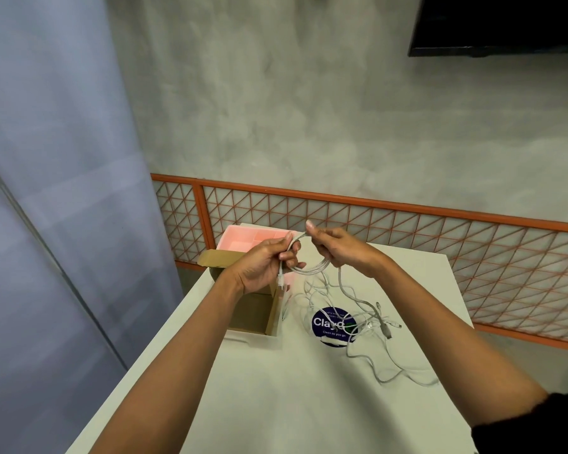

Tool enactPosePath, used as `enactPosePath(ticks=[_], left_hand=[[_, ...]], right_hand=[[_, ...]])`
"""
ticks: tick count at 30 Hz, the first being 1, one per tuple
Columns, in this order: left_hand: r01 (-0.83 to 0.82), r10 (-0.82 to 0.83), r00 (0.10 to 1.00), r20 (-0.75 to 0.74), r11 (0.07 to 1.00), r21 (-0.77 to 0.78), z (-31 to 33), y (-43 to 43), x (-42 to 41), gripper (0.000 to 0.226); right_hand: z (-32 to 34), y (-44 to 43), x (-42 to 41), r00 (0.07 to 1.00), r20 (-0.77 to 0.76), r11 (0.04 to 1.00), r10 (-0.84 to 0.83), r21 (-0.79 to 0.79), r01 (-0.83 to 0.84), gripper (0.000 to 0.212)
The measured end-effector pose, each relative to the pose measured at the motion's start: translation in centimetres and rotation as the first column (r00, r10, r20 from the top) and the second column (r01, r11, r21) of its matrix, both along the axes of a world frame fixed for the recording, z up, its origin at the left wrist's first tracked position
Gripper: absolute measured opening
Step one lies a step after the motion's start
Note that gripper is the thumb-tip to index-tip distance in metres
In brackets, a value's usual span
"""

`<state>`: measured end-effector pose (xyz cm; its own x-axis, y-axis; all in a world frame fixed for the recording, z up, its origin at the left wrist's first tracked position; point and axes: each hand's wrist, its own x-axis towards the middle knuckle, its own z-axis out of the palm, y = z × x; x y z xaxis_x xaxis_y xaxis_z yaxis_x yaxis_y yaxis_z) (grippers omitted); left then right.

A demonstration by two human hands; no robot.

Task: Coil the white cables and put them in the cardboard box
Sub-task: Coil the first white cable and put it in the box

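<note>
A single wide-angle camera is sitting on the person's head, looking forward and down along both bare forearms. It is looking at the counter point(276, 388) from above its near edge, with the far edge lying toward the grey wall point(309, 109) and the orange lattice railing point(374, 221) beyond. The left hand point(263, 267) and right hand point(338, 249) are appearing near the centre of the frame, close to the lens. The wide angle is bending straight lines at the borders, and it is taking in a pale curtain point(46, 191) at the left and a dark screen point(499, 24) at the upper right. No second view is sharing this scene.
</note>
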<state>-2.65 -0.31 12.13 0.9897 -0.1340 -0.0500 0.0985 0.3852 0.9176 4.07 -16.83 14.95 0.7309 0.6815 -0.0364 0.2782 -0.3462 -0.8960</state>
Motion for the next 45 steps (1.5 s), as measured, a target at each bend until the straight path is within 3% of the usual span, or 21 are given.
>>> enactPosePath(ticks=[4,9,12,20,27,32,34,36,38,41,45], left_hand=[[-0.039,0.039,0.999,-0.002,0.996,-0.083,-0.6,-0.7,0.2,0.037],[-0.107,0.106,0.993,0.058,0.994,0.019,-1.0,-1.6,0.6,0.038],[-0.115,0.102,0.991,0.082,0.976,0.187,-0.6,-1.9,0.9,0.039],[-0.2,0.174,0.978,0.114,0.935,0.294,-0.4,-1.0,1.5,0.038],[-0.321,0.279,0.945,0.173,0.894,0.313,0.2,0.8,2.4,0.04],[-0.257,0.219,0.966,0.14,0.881,0.397,0.6,0.9,2.3,0.04],[-0.195,0.157,0.979,0.127,0.897,0.397,0.8,0.8,2.2,0.04],[-0.12,0.086,0.991,0.106,0.915,0.384,1.0,0.6,2.1,0.039],[-0.053,0.021,0.996,0.088,0.923,0.381,1.1,0.3,2.0,0.039],[0.033,-0.057,0.996,0.064,0.944,0.328,0.8,0.0,1.8,0.04],[0.081,-0.101,0.993,0.052,0.95,0.303,0.6,-0.1,2.0,0.041]], right_hand=[[-0.1,1.0,-0.4,0.987,0.127,0.992,-0.101,-0.063,0.11,0.041],[-1.2,1.8,0.2,0.955,0.219,0.971,-0.201,-0.082,0.223,0.058],[-1.3,1.5,0.5,0.966,0.156,0.976,-0.205,-0.046,0.214,0.057],[-1.5,-1.3,2.1,0.993,-0.114,0.988,-0.042,0.146,0.058,0.032],[-1.6,-3.6,2.6,0.971,-0.123,0.966,0.204,-0.133,-0.22,0.022],[-2.0,-3.5,3.5,0.977,0.178,0.912,0.12,-0.408,-0.038,0.027],[-2.2,-3.0,3.9,0.973,0.229,0.946,-0.03,-0.308,0.102,0.028],[-2.2,-2.4,4.3,0.963,0.136,0.966,-0.234,-0.075,0.246,0.027],[-1.6,-2.0,4.4,0.933,0.011,0.925,-0.359,0.138,0.355,0.022],[-0.5,-1.1,4.7,0.892,-0.083,0.833,-0.444,0.328,0.445,0.015],[0.7,0.0,5.1,0.876,-0.191,0.762,-0.443,0.435,0.48,0.022]])
